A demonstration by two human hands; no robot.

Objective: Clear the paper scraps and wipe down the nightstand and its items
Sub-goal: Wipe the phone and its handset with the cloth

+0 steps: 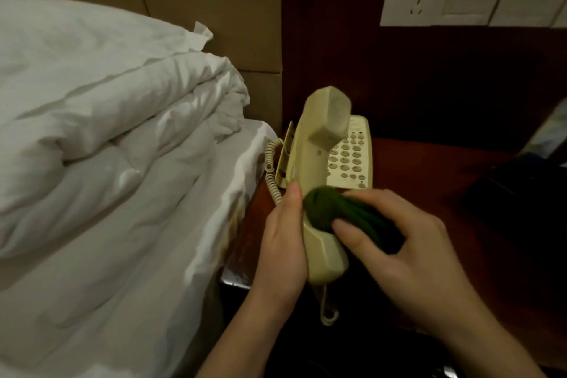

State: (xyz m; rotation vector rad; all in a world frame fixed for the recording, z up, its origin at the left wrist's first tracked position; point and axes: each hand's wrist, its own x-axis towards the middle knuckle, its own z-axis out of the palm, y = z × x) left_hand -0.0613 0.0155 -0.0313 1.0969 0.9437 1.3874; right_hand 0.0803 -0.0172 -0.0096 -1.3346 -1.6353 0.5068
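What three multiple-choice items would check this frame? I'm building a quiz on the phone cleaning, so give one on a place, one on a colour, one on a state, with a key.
1. Where does the phone base sit?
A. On the bed
B. On the nightstand, beside the bed
C. On the floor

2. What colour is the cloth?
A. White
B. Red
C. Dark green

3. What state is the handset in?
A. Lifted off the base, held in a hand
B. Resting in its cradle
C. Lying on the duvet

Key:
1 B: the base stands on the reddish nightstand, next to the white bed.
2 C: the cloth bunched in the right hand is dark green.
3 A: the left hand has its grip round the handset, which is raised above the keypad while the cloth presses on it.
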